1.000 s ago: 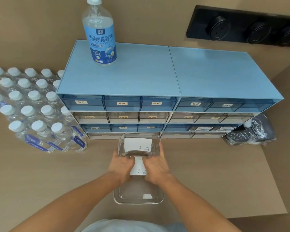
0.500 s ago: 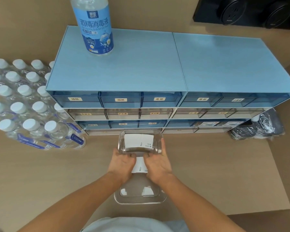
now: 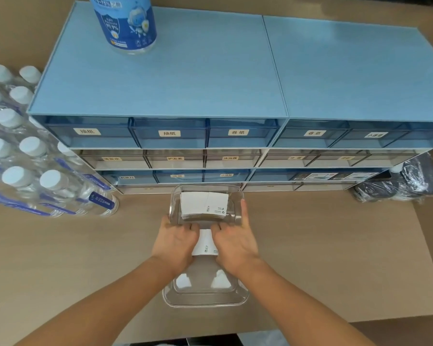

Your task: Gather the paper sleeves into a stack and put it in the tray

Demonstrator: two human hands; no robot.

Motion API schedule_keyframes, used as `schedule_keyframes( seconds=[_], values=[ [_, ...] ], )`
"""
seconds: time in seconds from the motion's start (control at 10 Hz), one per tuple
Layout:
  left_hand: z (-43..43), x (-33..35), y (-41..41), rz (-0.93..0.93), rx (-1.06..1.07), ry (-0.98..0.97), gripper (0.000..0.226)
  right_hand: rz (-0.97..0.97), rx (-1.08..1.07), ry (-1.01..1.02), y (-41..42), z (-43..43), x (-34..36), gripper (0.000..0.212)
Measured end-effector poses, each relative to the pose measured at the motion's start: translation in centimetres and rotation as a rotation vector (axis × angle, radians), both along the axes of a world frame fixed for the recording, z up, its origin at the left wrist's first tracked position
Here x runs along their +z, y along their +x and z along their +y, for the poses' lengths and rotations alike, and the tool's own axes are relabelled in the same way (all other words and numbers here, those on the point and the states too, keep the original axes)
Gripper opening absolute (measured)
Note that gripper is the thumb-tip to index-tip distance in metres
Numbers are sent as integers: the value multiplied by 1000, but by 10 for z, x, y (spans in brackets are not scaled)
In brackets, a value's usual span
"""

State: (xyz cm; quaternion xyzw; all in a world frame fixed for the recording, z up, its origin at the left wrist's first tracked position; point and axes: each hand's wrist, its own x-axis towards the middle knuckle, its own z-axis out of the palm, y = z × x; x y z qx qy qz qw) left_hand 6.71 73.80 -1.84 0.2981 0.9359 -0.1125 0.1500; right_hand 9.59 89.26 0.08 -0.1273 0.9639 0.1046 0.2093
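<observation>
Both hands, left (image 3: 175,242) and right (image 3: 235,242), grip closed on white paper sleeve stack (image 3: 205,242) above clear plastic tray (image 3: 205,299) near worktop front edge. Square edges, lower flat; second stack (image 3: 205,204) at far end.

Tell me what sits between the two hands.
Head view: a stack of white paper sleeves, pinched between the left hand and right hand over the clear tray.

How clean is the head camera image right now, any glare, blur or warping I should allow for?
Head view: wide-angle bowing bends the drawer cabinet edges; soft glare on the clear tray rim and shrink-wrapped bottles; lighting even, shadows faint; the sleeve stack between left hand and right hand stays sharp, its small print unreadable.
</observation>
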Motion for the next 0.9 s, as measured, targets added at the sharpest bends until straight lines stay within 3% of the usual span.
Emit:
schedule_keyframes(
  seconds=[0.4, 0.7, 0.9],
  values=[
    [1, 2, 2, 53, -33, 0, 43, 80, 30, -62, 2, 3, 0, 46],
    [3, 38, 1, -121, 32, -51, 88, 64, 33, -144, 6, 8, 18, 74],
    [-14, 73, 12, -142, -12, -61, 91, 63, -95, -275, 23, 1, 52, 65]
  ],
)
